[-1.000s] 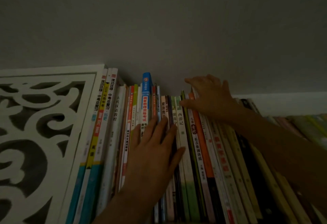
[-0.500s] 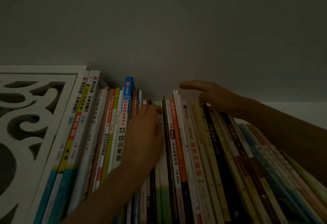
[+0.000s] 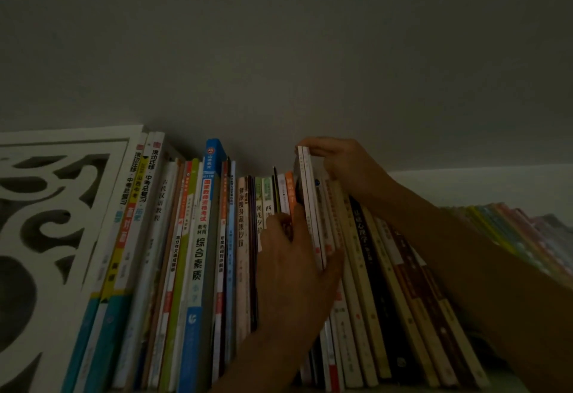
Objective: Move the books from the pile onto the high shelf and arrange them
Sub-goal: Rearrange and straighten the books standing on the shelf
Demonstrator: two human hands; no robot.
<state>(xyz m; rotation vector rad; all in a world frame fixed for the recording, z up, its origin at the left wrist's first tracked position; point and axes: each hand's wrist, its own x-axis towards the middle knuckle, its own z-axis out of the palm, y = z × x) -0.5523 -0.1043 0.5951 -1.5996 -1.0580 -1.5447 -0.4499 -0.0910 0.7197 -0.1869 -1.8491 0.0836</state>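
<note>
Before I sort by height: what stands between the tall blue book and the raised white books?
Head view: shorter spines, pink, green, orange.

the books are showing paper covers with printed spines; the light being dim, most are reading as smooth with a faint sheen. the blue-spined book is looking glossy, its laminated spine catching a little light near the top. the pale thin books being pinched are appearing as thin soft card, matt at the upper edges. the carved panel at the left is presenting a white painted finish, smooth and even, with cut-out scrollwork; whether wood or board is not determinable. the wall above is looking like matt painted plaster, slightly grainy.
</note>
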